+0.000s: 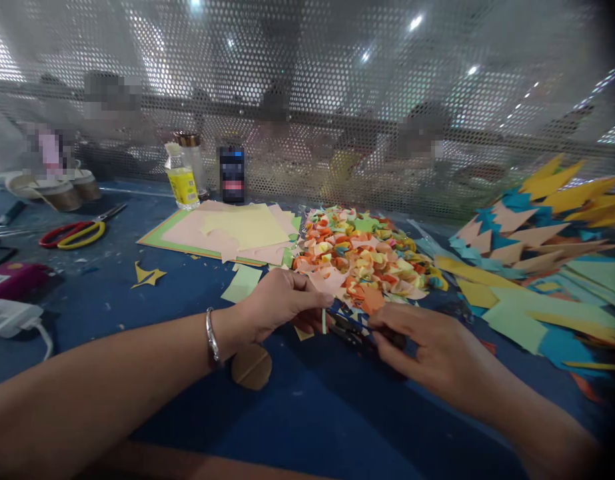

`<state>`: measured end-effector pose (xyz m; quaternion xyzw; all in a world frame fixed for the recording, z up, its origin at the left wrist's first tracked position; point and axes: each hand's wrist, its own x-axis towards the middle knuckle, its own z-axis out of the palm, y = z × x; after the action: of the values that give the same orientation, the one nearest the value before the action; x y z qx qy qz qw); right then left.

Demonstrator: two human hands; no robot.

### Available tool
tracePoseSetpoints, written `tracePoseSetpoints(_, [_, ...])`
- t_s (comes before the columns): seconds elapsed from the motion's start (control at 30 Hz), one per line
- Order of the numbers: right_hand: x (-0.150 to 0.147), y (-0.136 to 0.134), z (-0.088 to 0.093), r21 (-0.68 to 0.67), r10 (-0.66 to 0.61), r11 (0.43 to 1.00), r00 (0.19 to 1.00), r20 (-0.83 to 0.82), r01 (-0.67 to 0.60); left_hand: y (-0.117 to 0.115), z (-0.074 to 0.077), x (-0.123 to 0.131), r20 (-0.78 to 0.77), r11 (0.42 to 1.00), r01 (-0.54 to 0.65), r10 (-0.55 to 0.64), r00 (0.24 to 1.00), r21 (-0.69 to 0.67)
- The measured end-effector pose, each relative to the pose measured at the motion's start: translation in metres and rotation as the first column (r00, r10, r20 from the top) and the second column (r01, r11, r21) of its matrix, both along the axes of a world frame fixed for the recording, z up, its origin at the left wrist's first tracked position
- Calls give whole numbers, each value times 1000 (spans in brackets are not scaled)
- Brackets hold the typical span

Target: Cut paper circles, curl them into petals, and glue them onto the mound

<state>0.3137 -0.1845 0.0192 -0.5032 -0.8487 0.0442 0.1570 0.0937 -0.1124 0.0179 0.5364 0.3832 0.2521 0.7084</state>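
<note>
My left hand [280, 303], a silver bangle at its wrist, pinches a small pale green paper piece [324, 321] between thumb and fingers. My right hand [427, 337] is wrapped round dark-handled scissors [351, 331], whose blades point left at the paper; most of the handles are hidden by the fingers. Just beyond both hands lies a heap of curled paper scraps [367, 247] in orange, yellow, pink and green. A round brown cardboard disc [252, 367] rests on the table below my left wrist.
Behind my left hand is a stack of coloured paper sheets [187, 233]. Red-and-yellow-handled scissors [74, 235], a labelled bottle [182, 183] and a phone [232, 175] stand or lie farther off. Cut paper points [537, 233] pile up at right. A perforated screen [307, 87] closes the back.
</note>
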Motion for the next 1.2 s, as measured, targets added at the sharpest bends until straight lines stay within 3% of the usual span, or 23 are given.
tracePoseSetpoints(0.33, [7, -2, -7, 1, 19, 1000, 1000, -4, -19, 2, -1, -4, 38, 990, 136, -138, 990, 33])
tracePoseSetpoints(0.67, [11, -6, -7, -67, -7, 998, 999, -54, 3, 8, -5, -7, -24, 934, 259, -261, 965, 246])
tracePoseSetpoints(0.83, [12, -5, -9, -83, 26, 996, 997, -70, -32, 9, -7, -8, -48, 919, 269, -267, 963, 289])
tracePoseSetpoints(1.2, [11, -3, -15, -48, 42, 998, 993, -113, -47, 2, -8, -4, -41, 914, 178, -175, 984, 364])
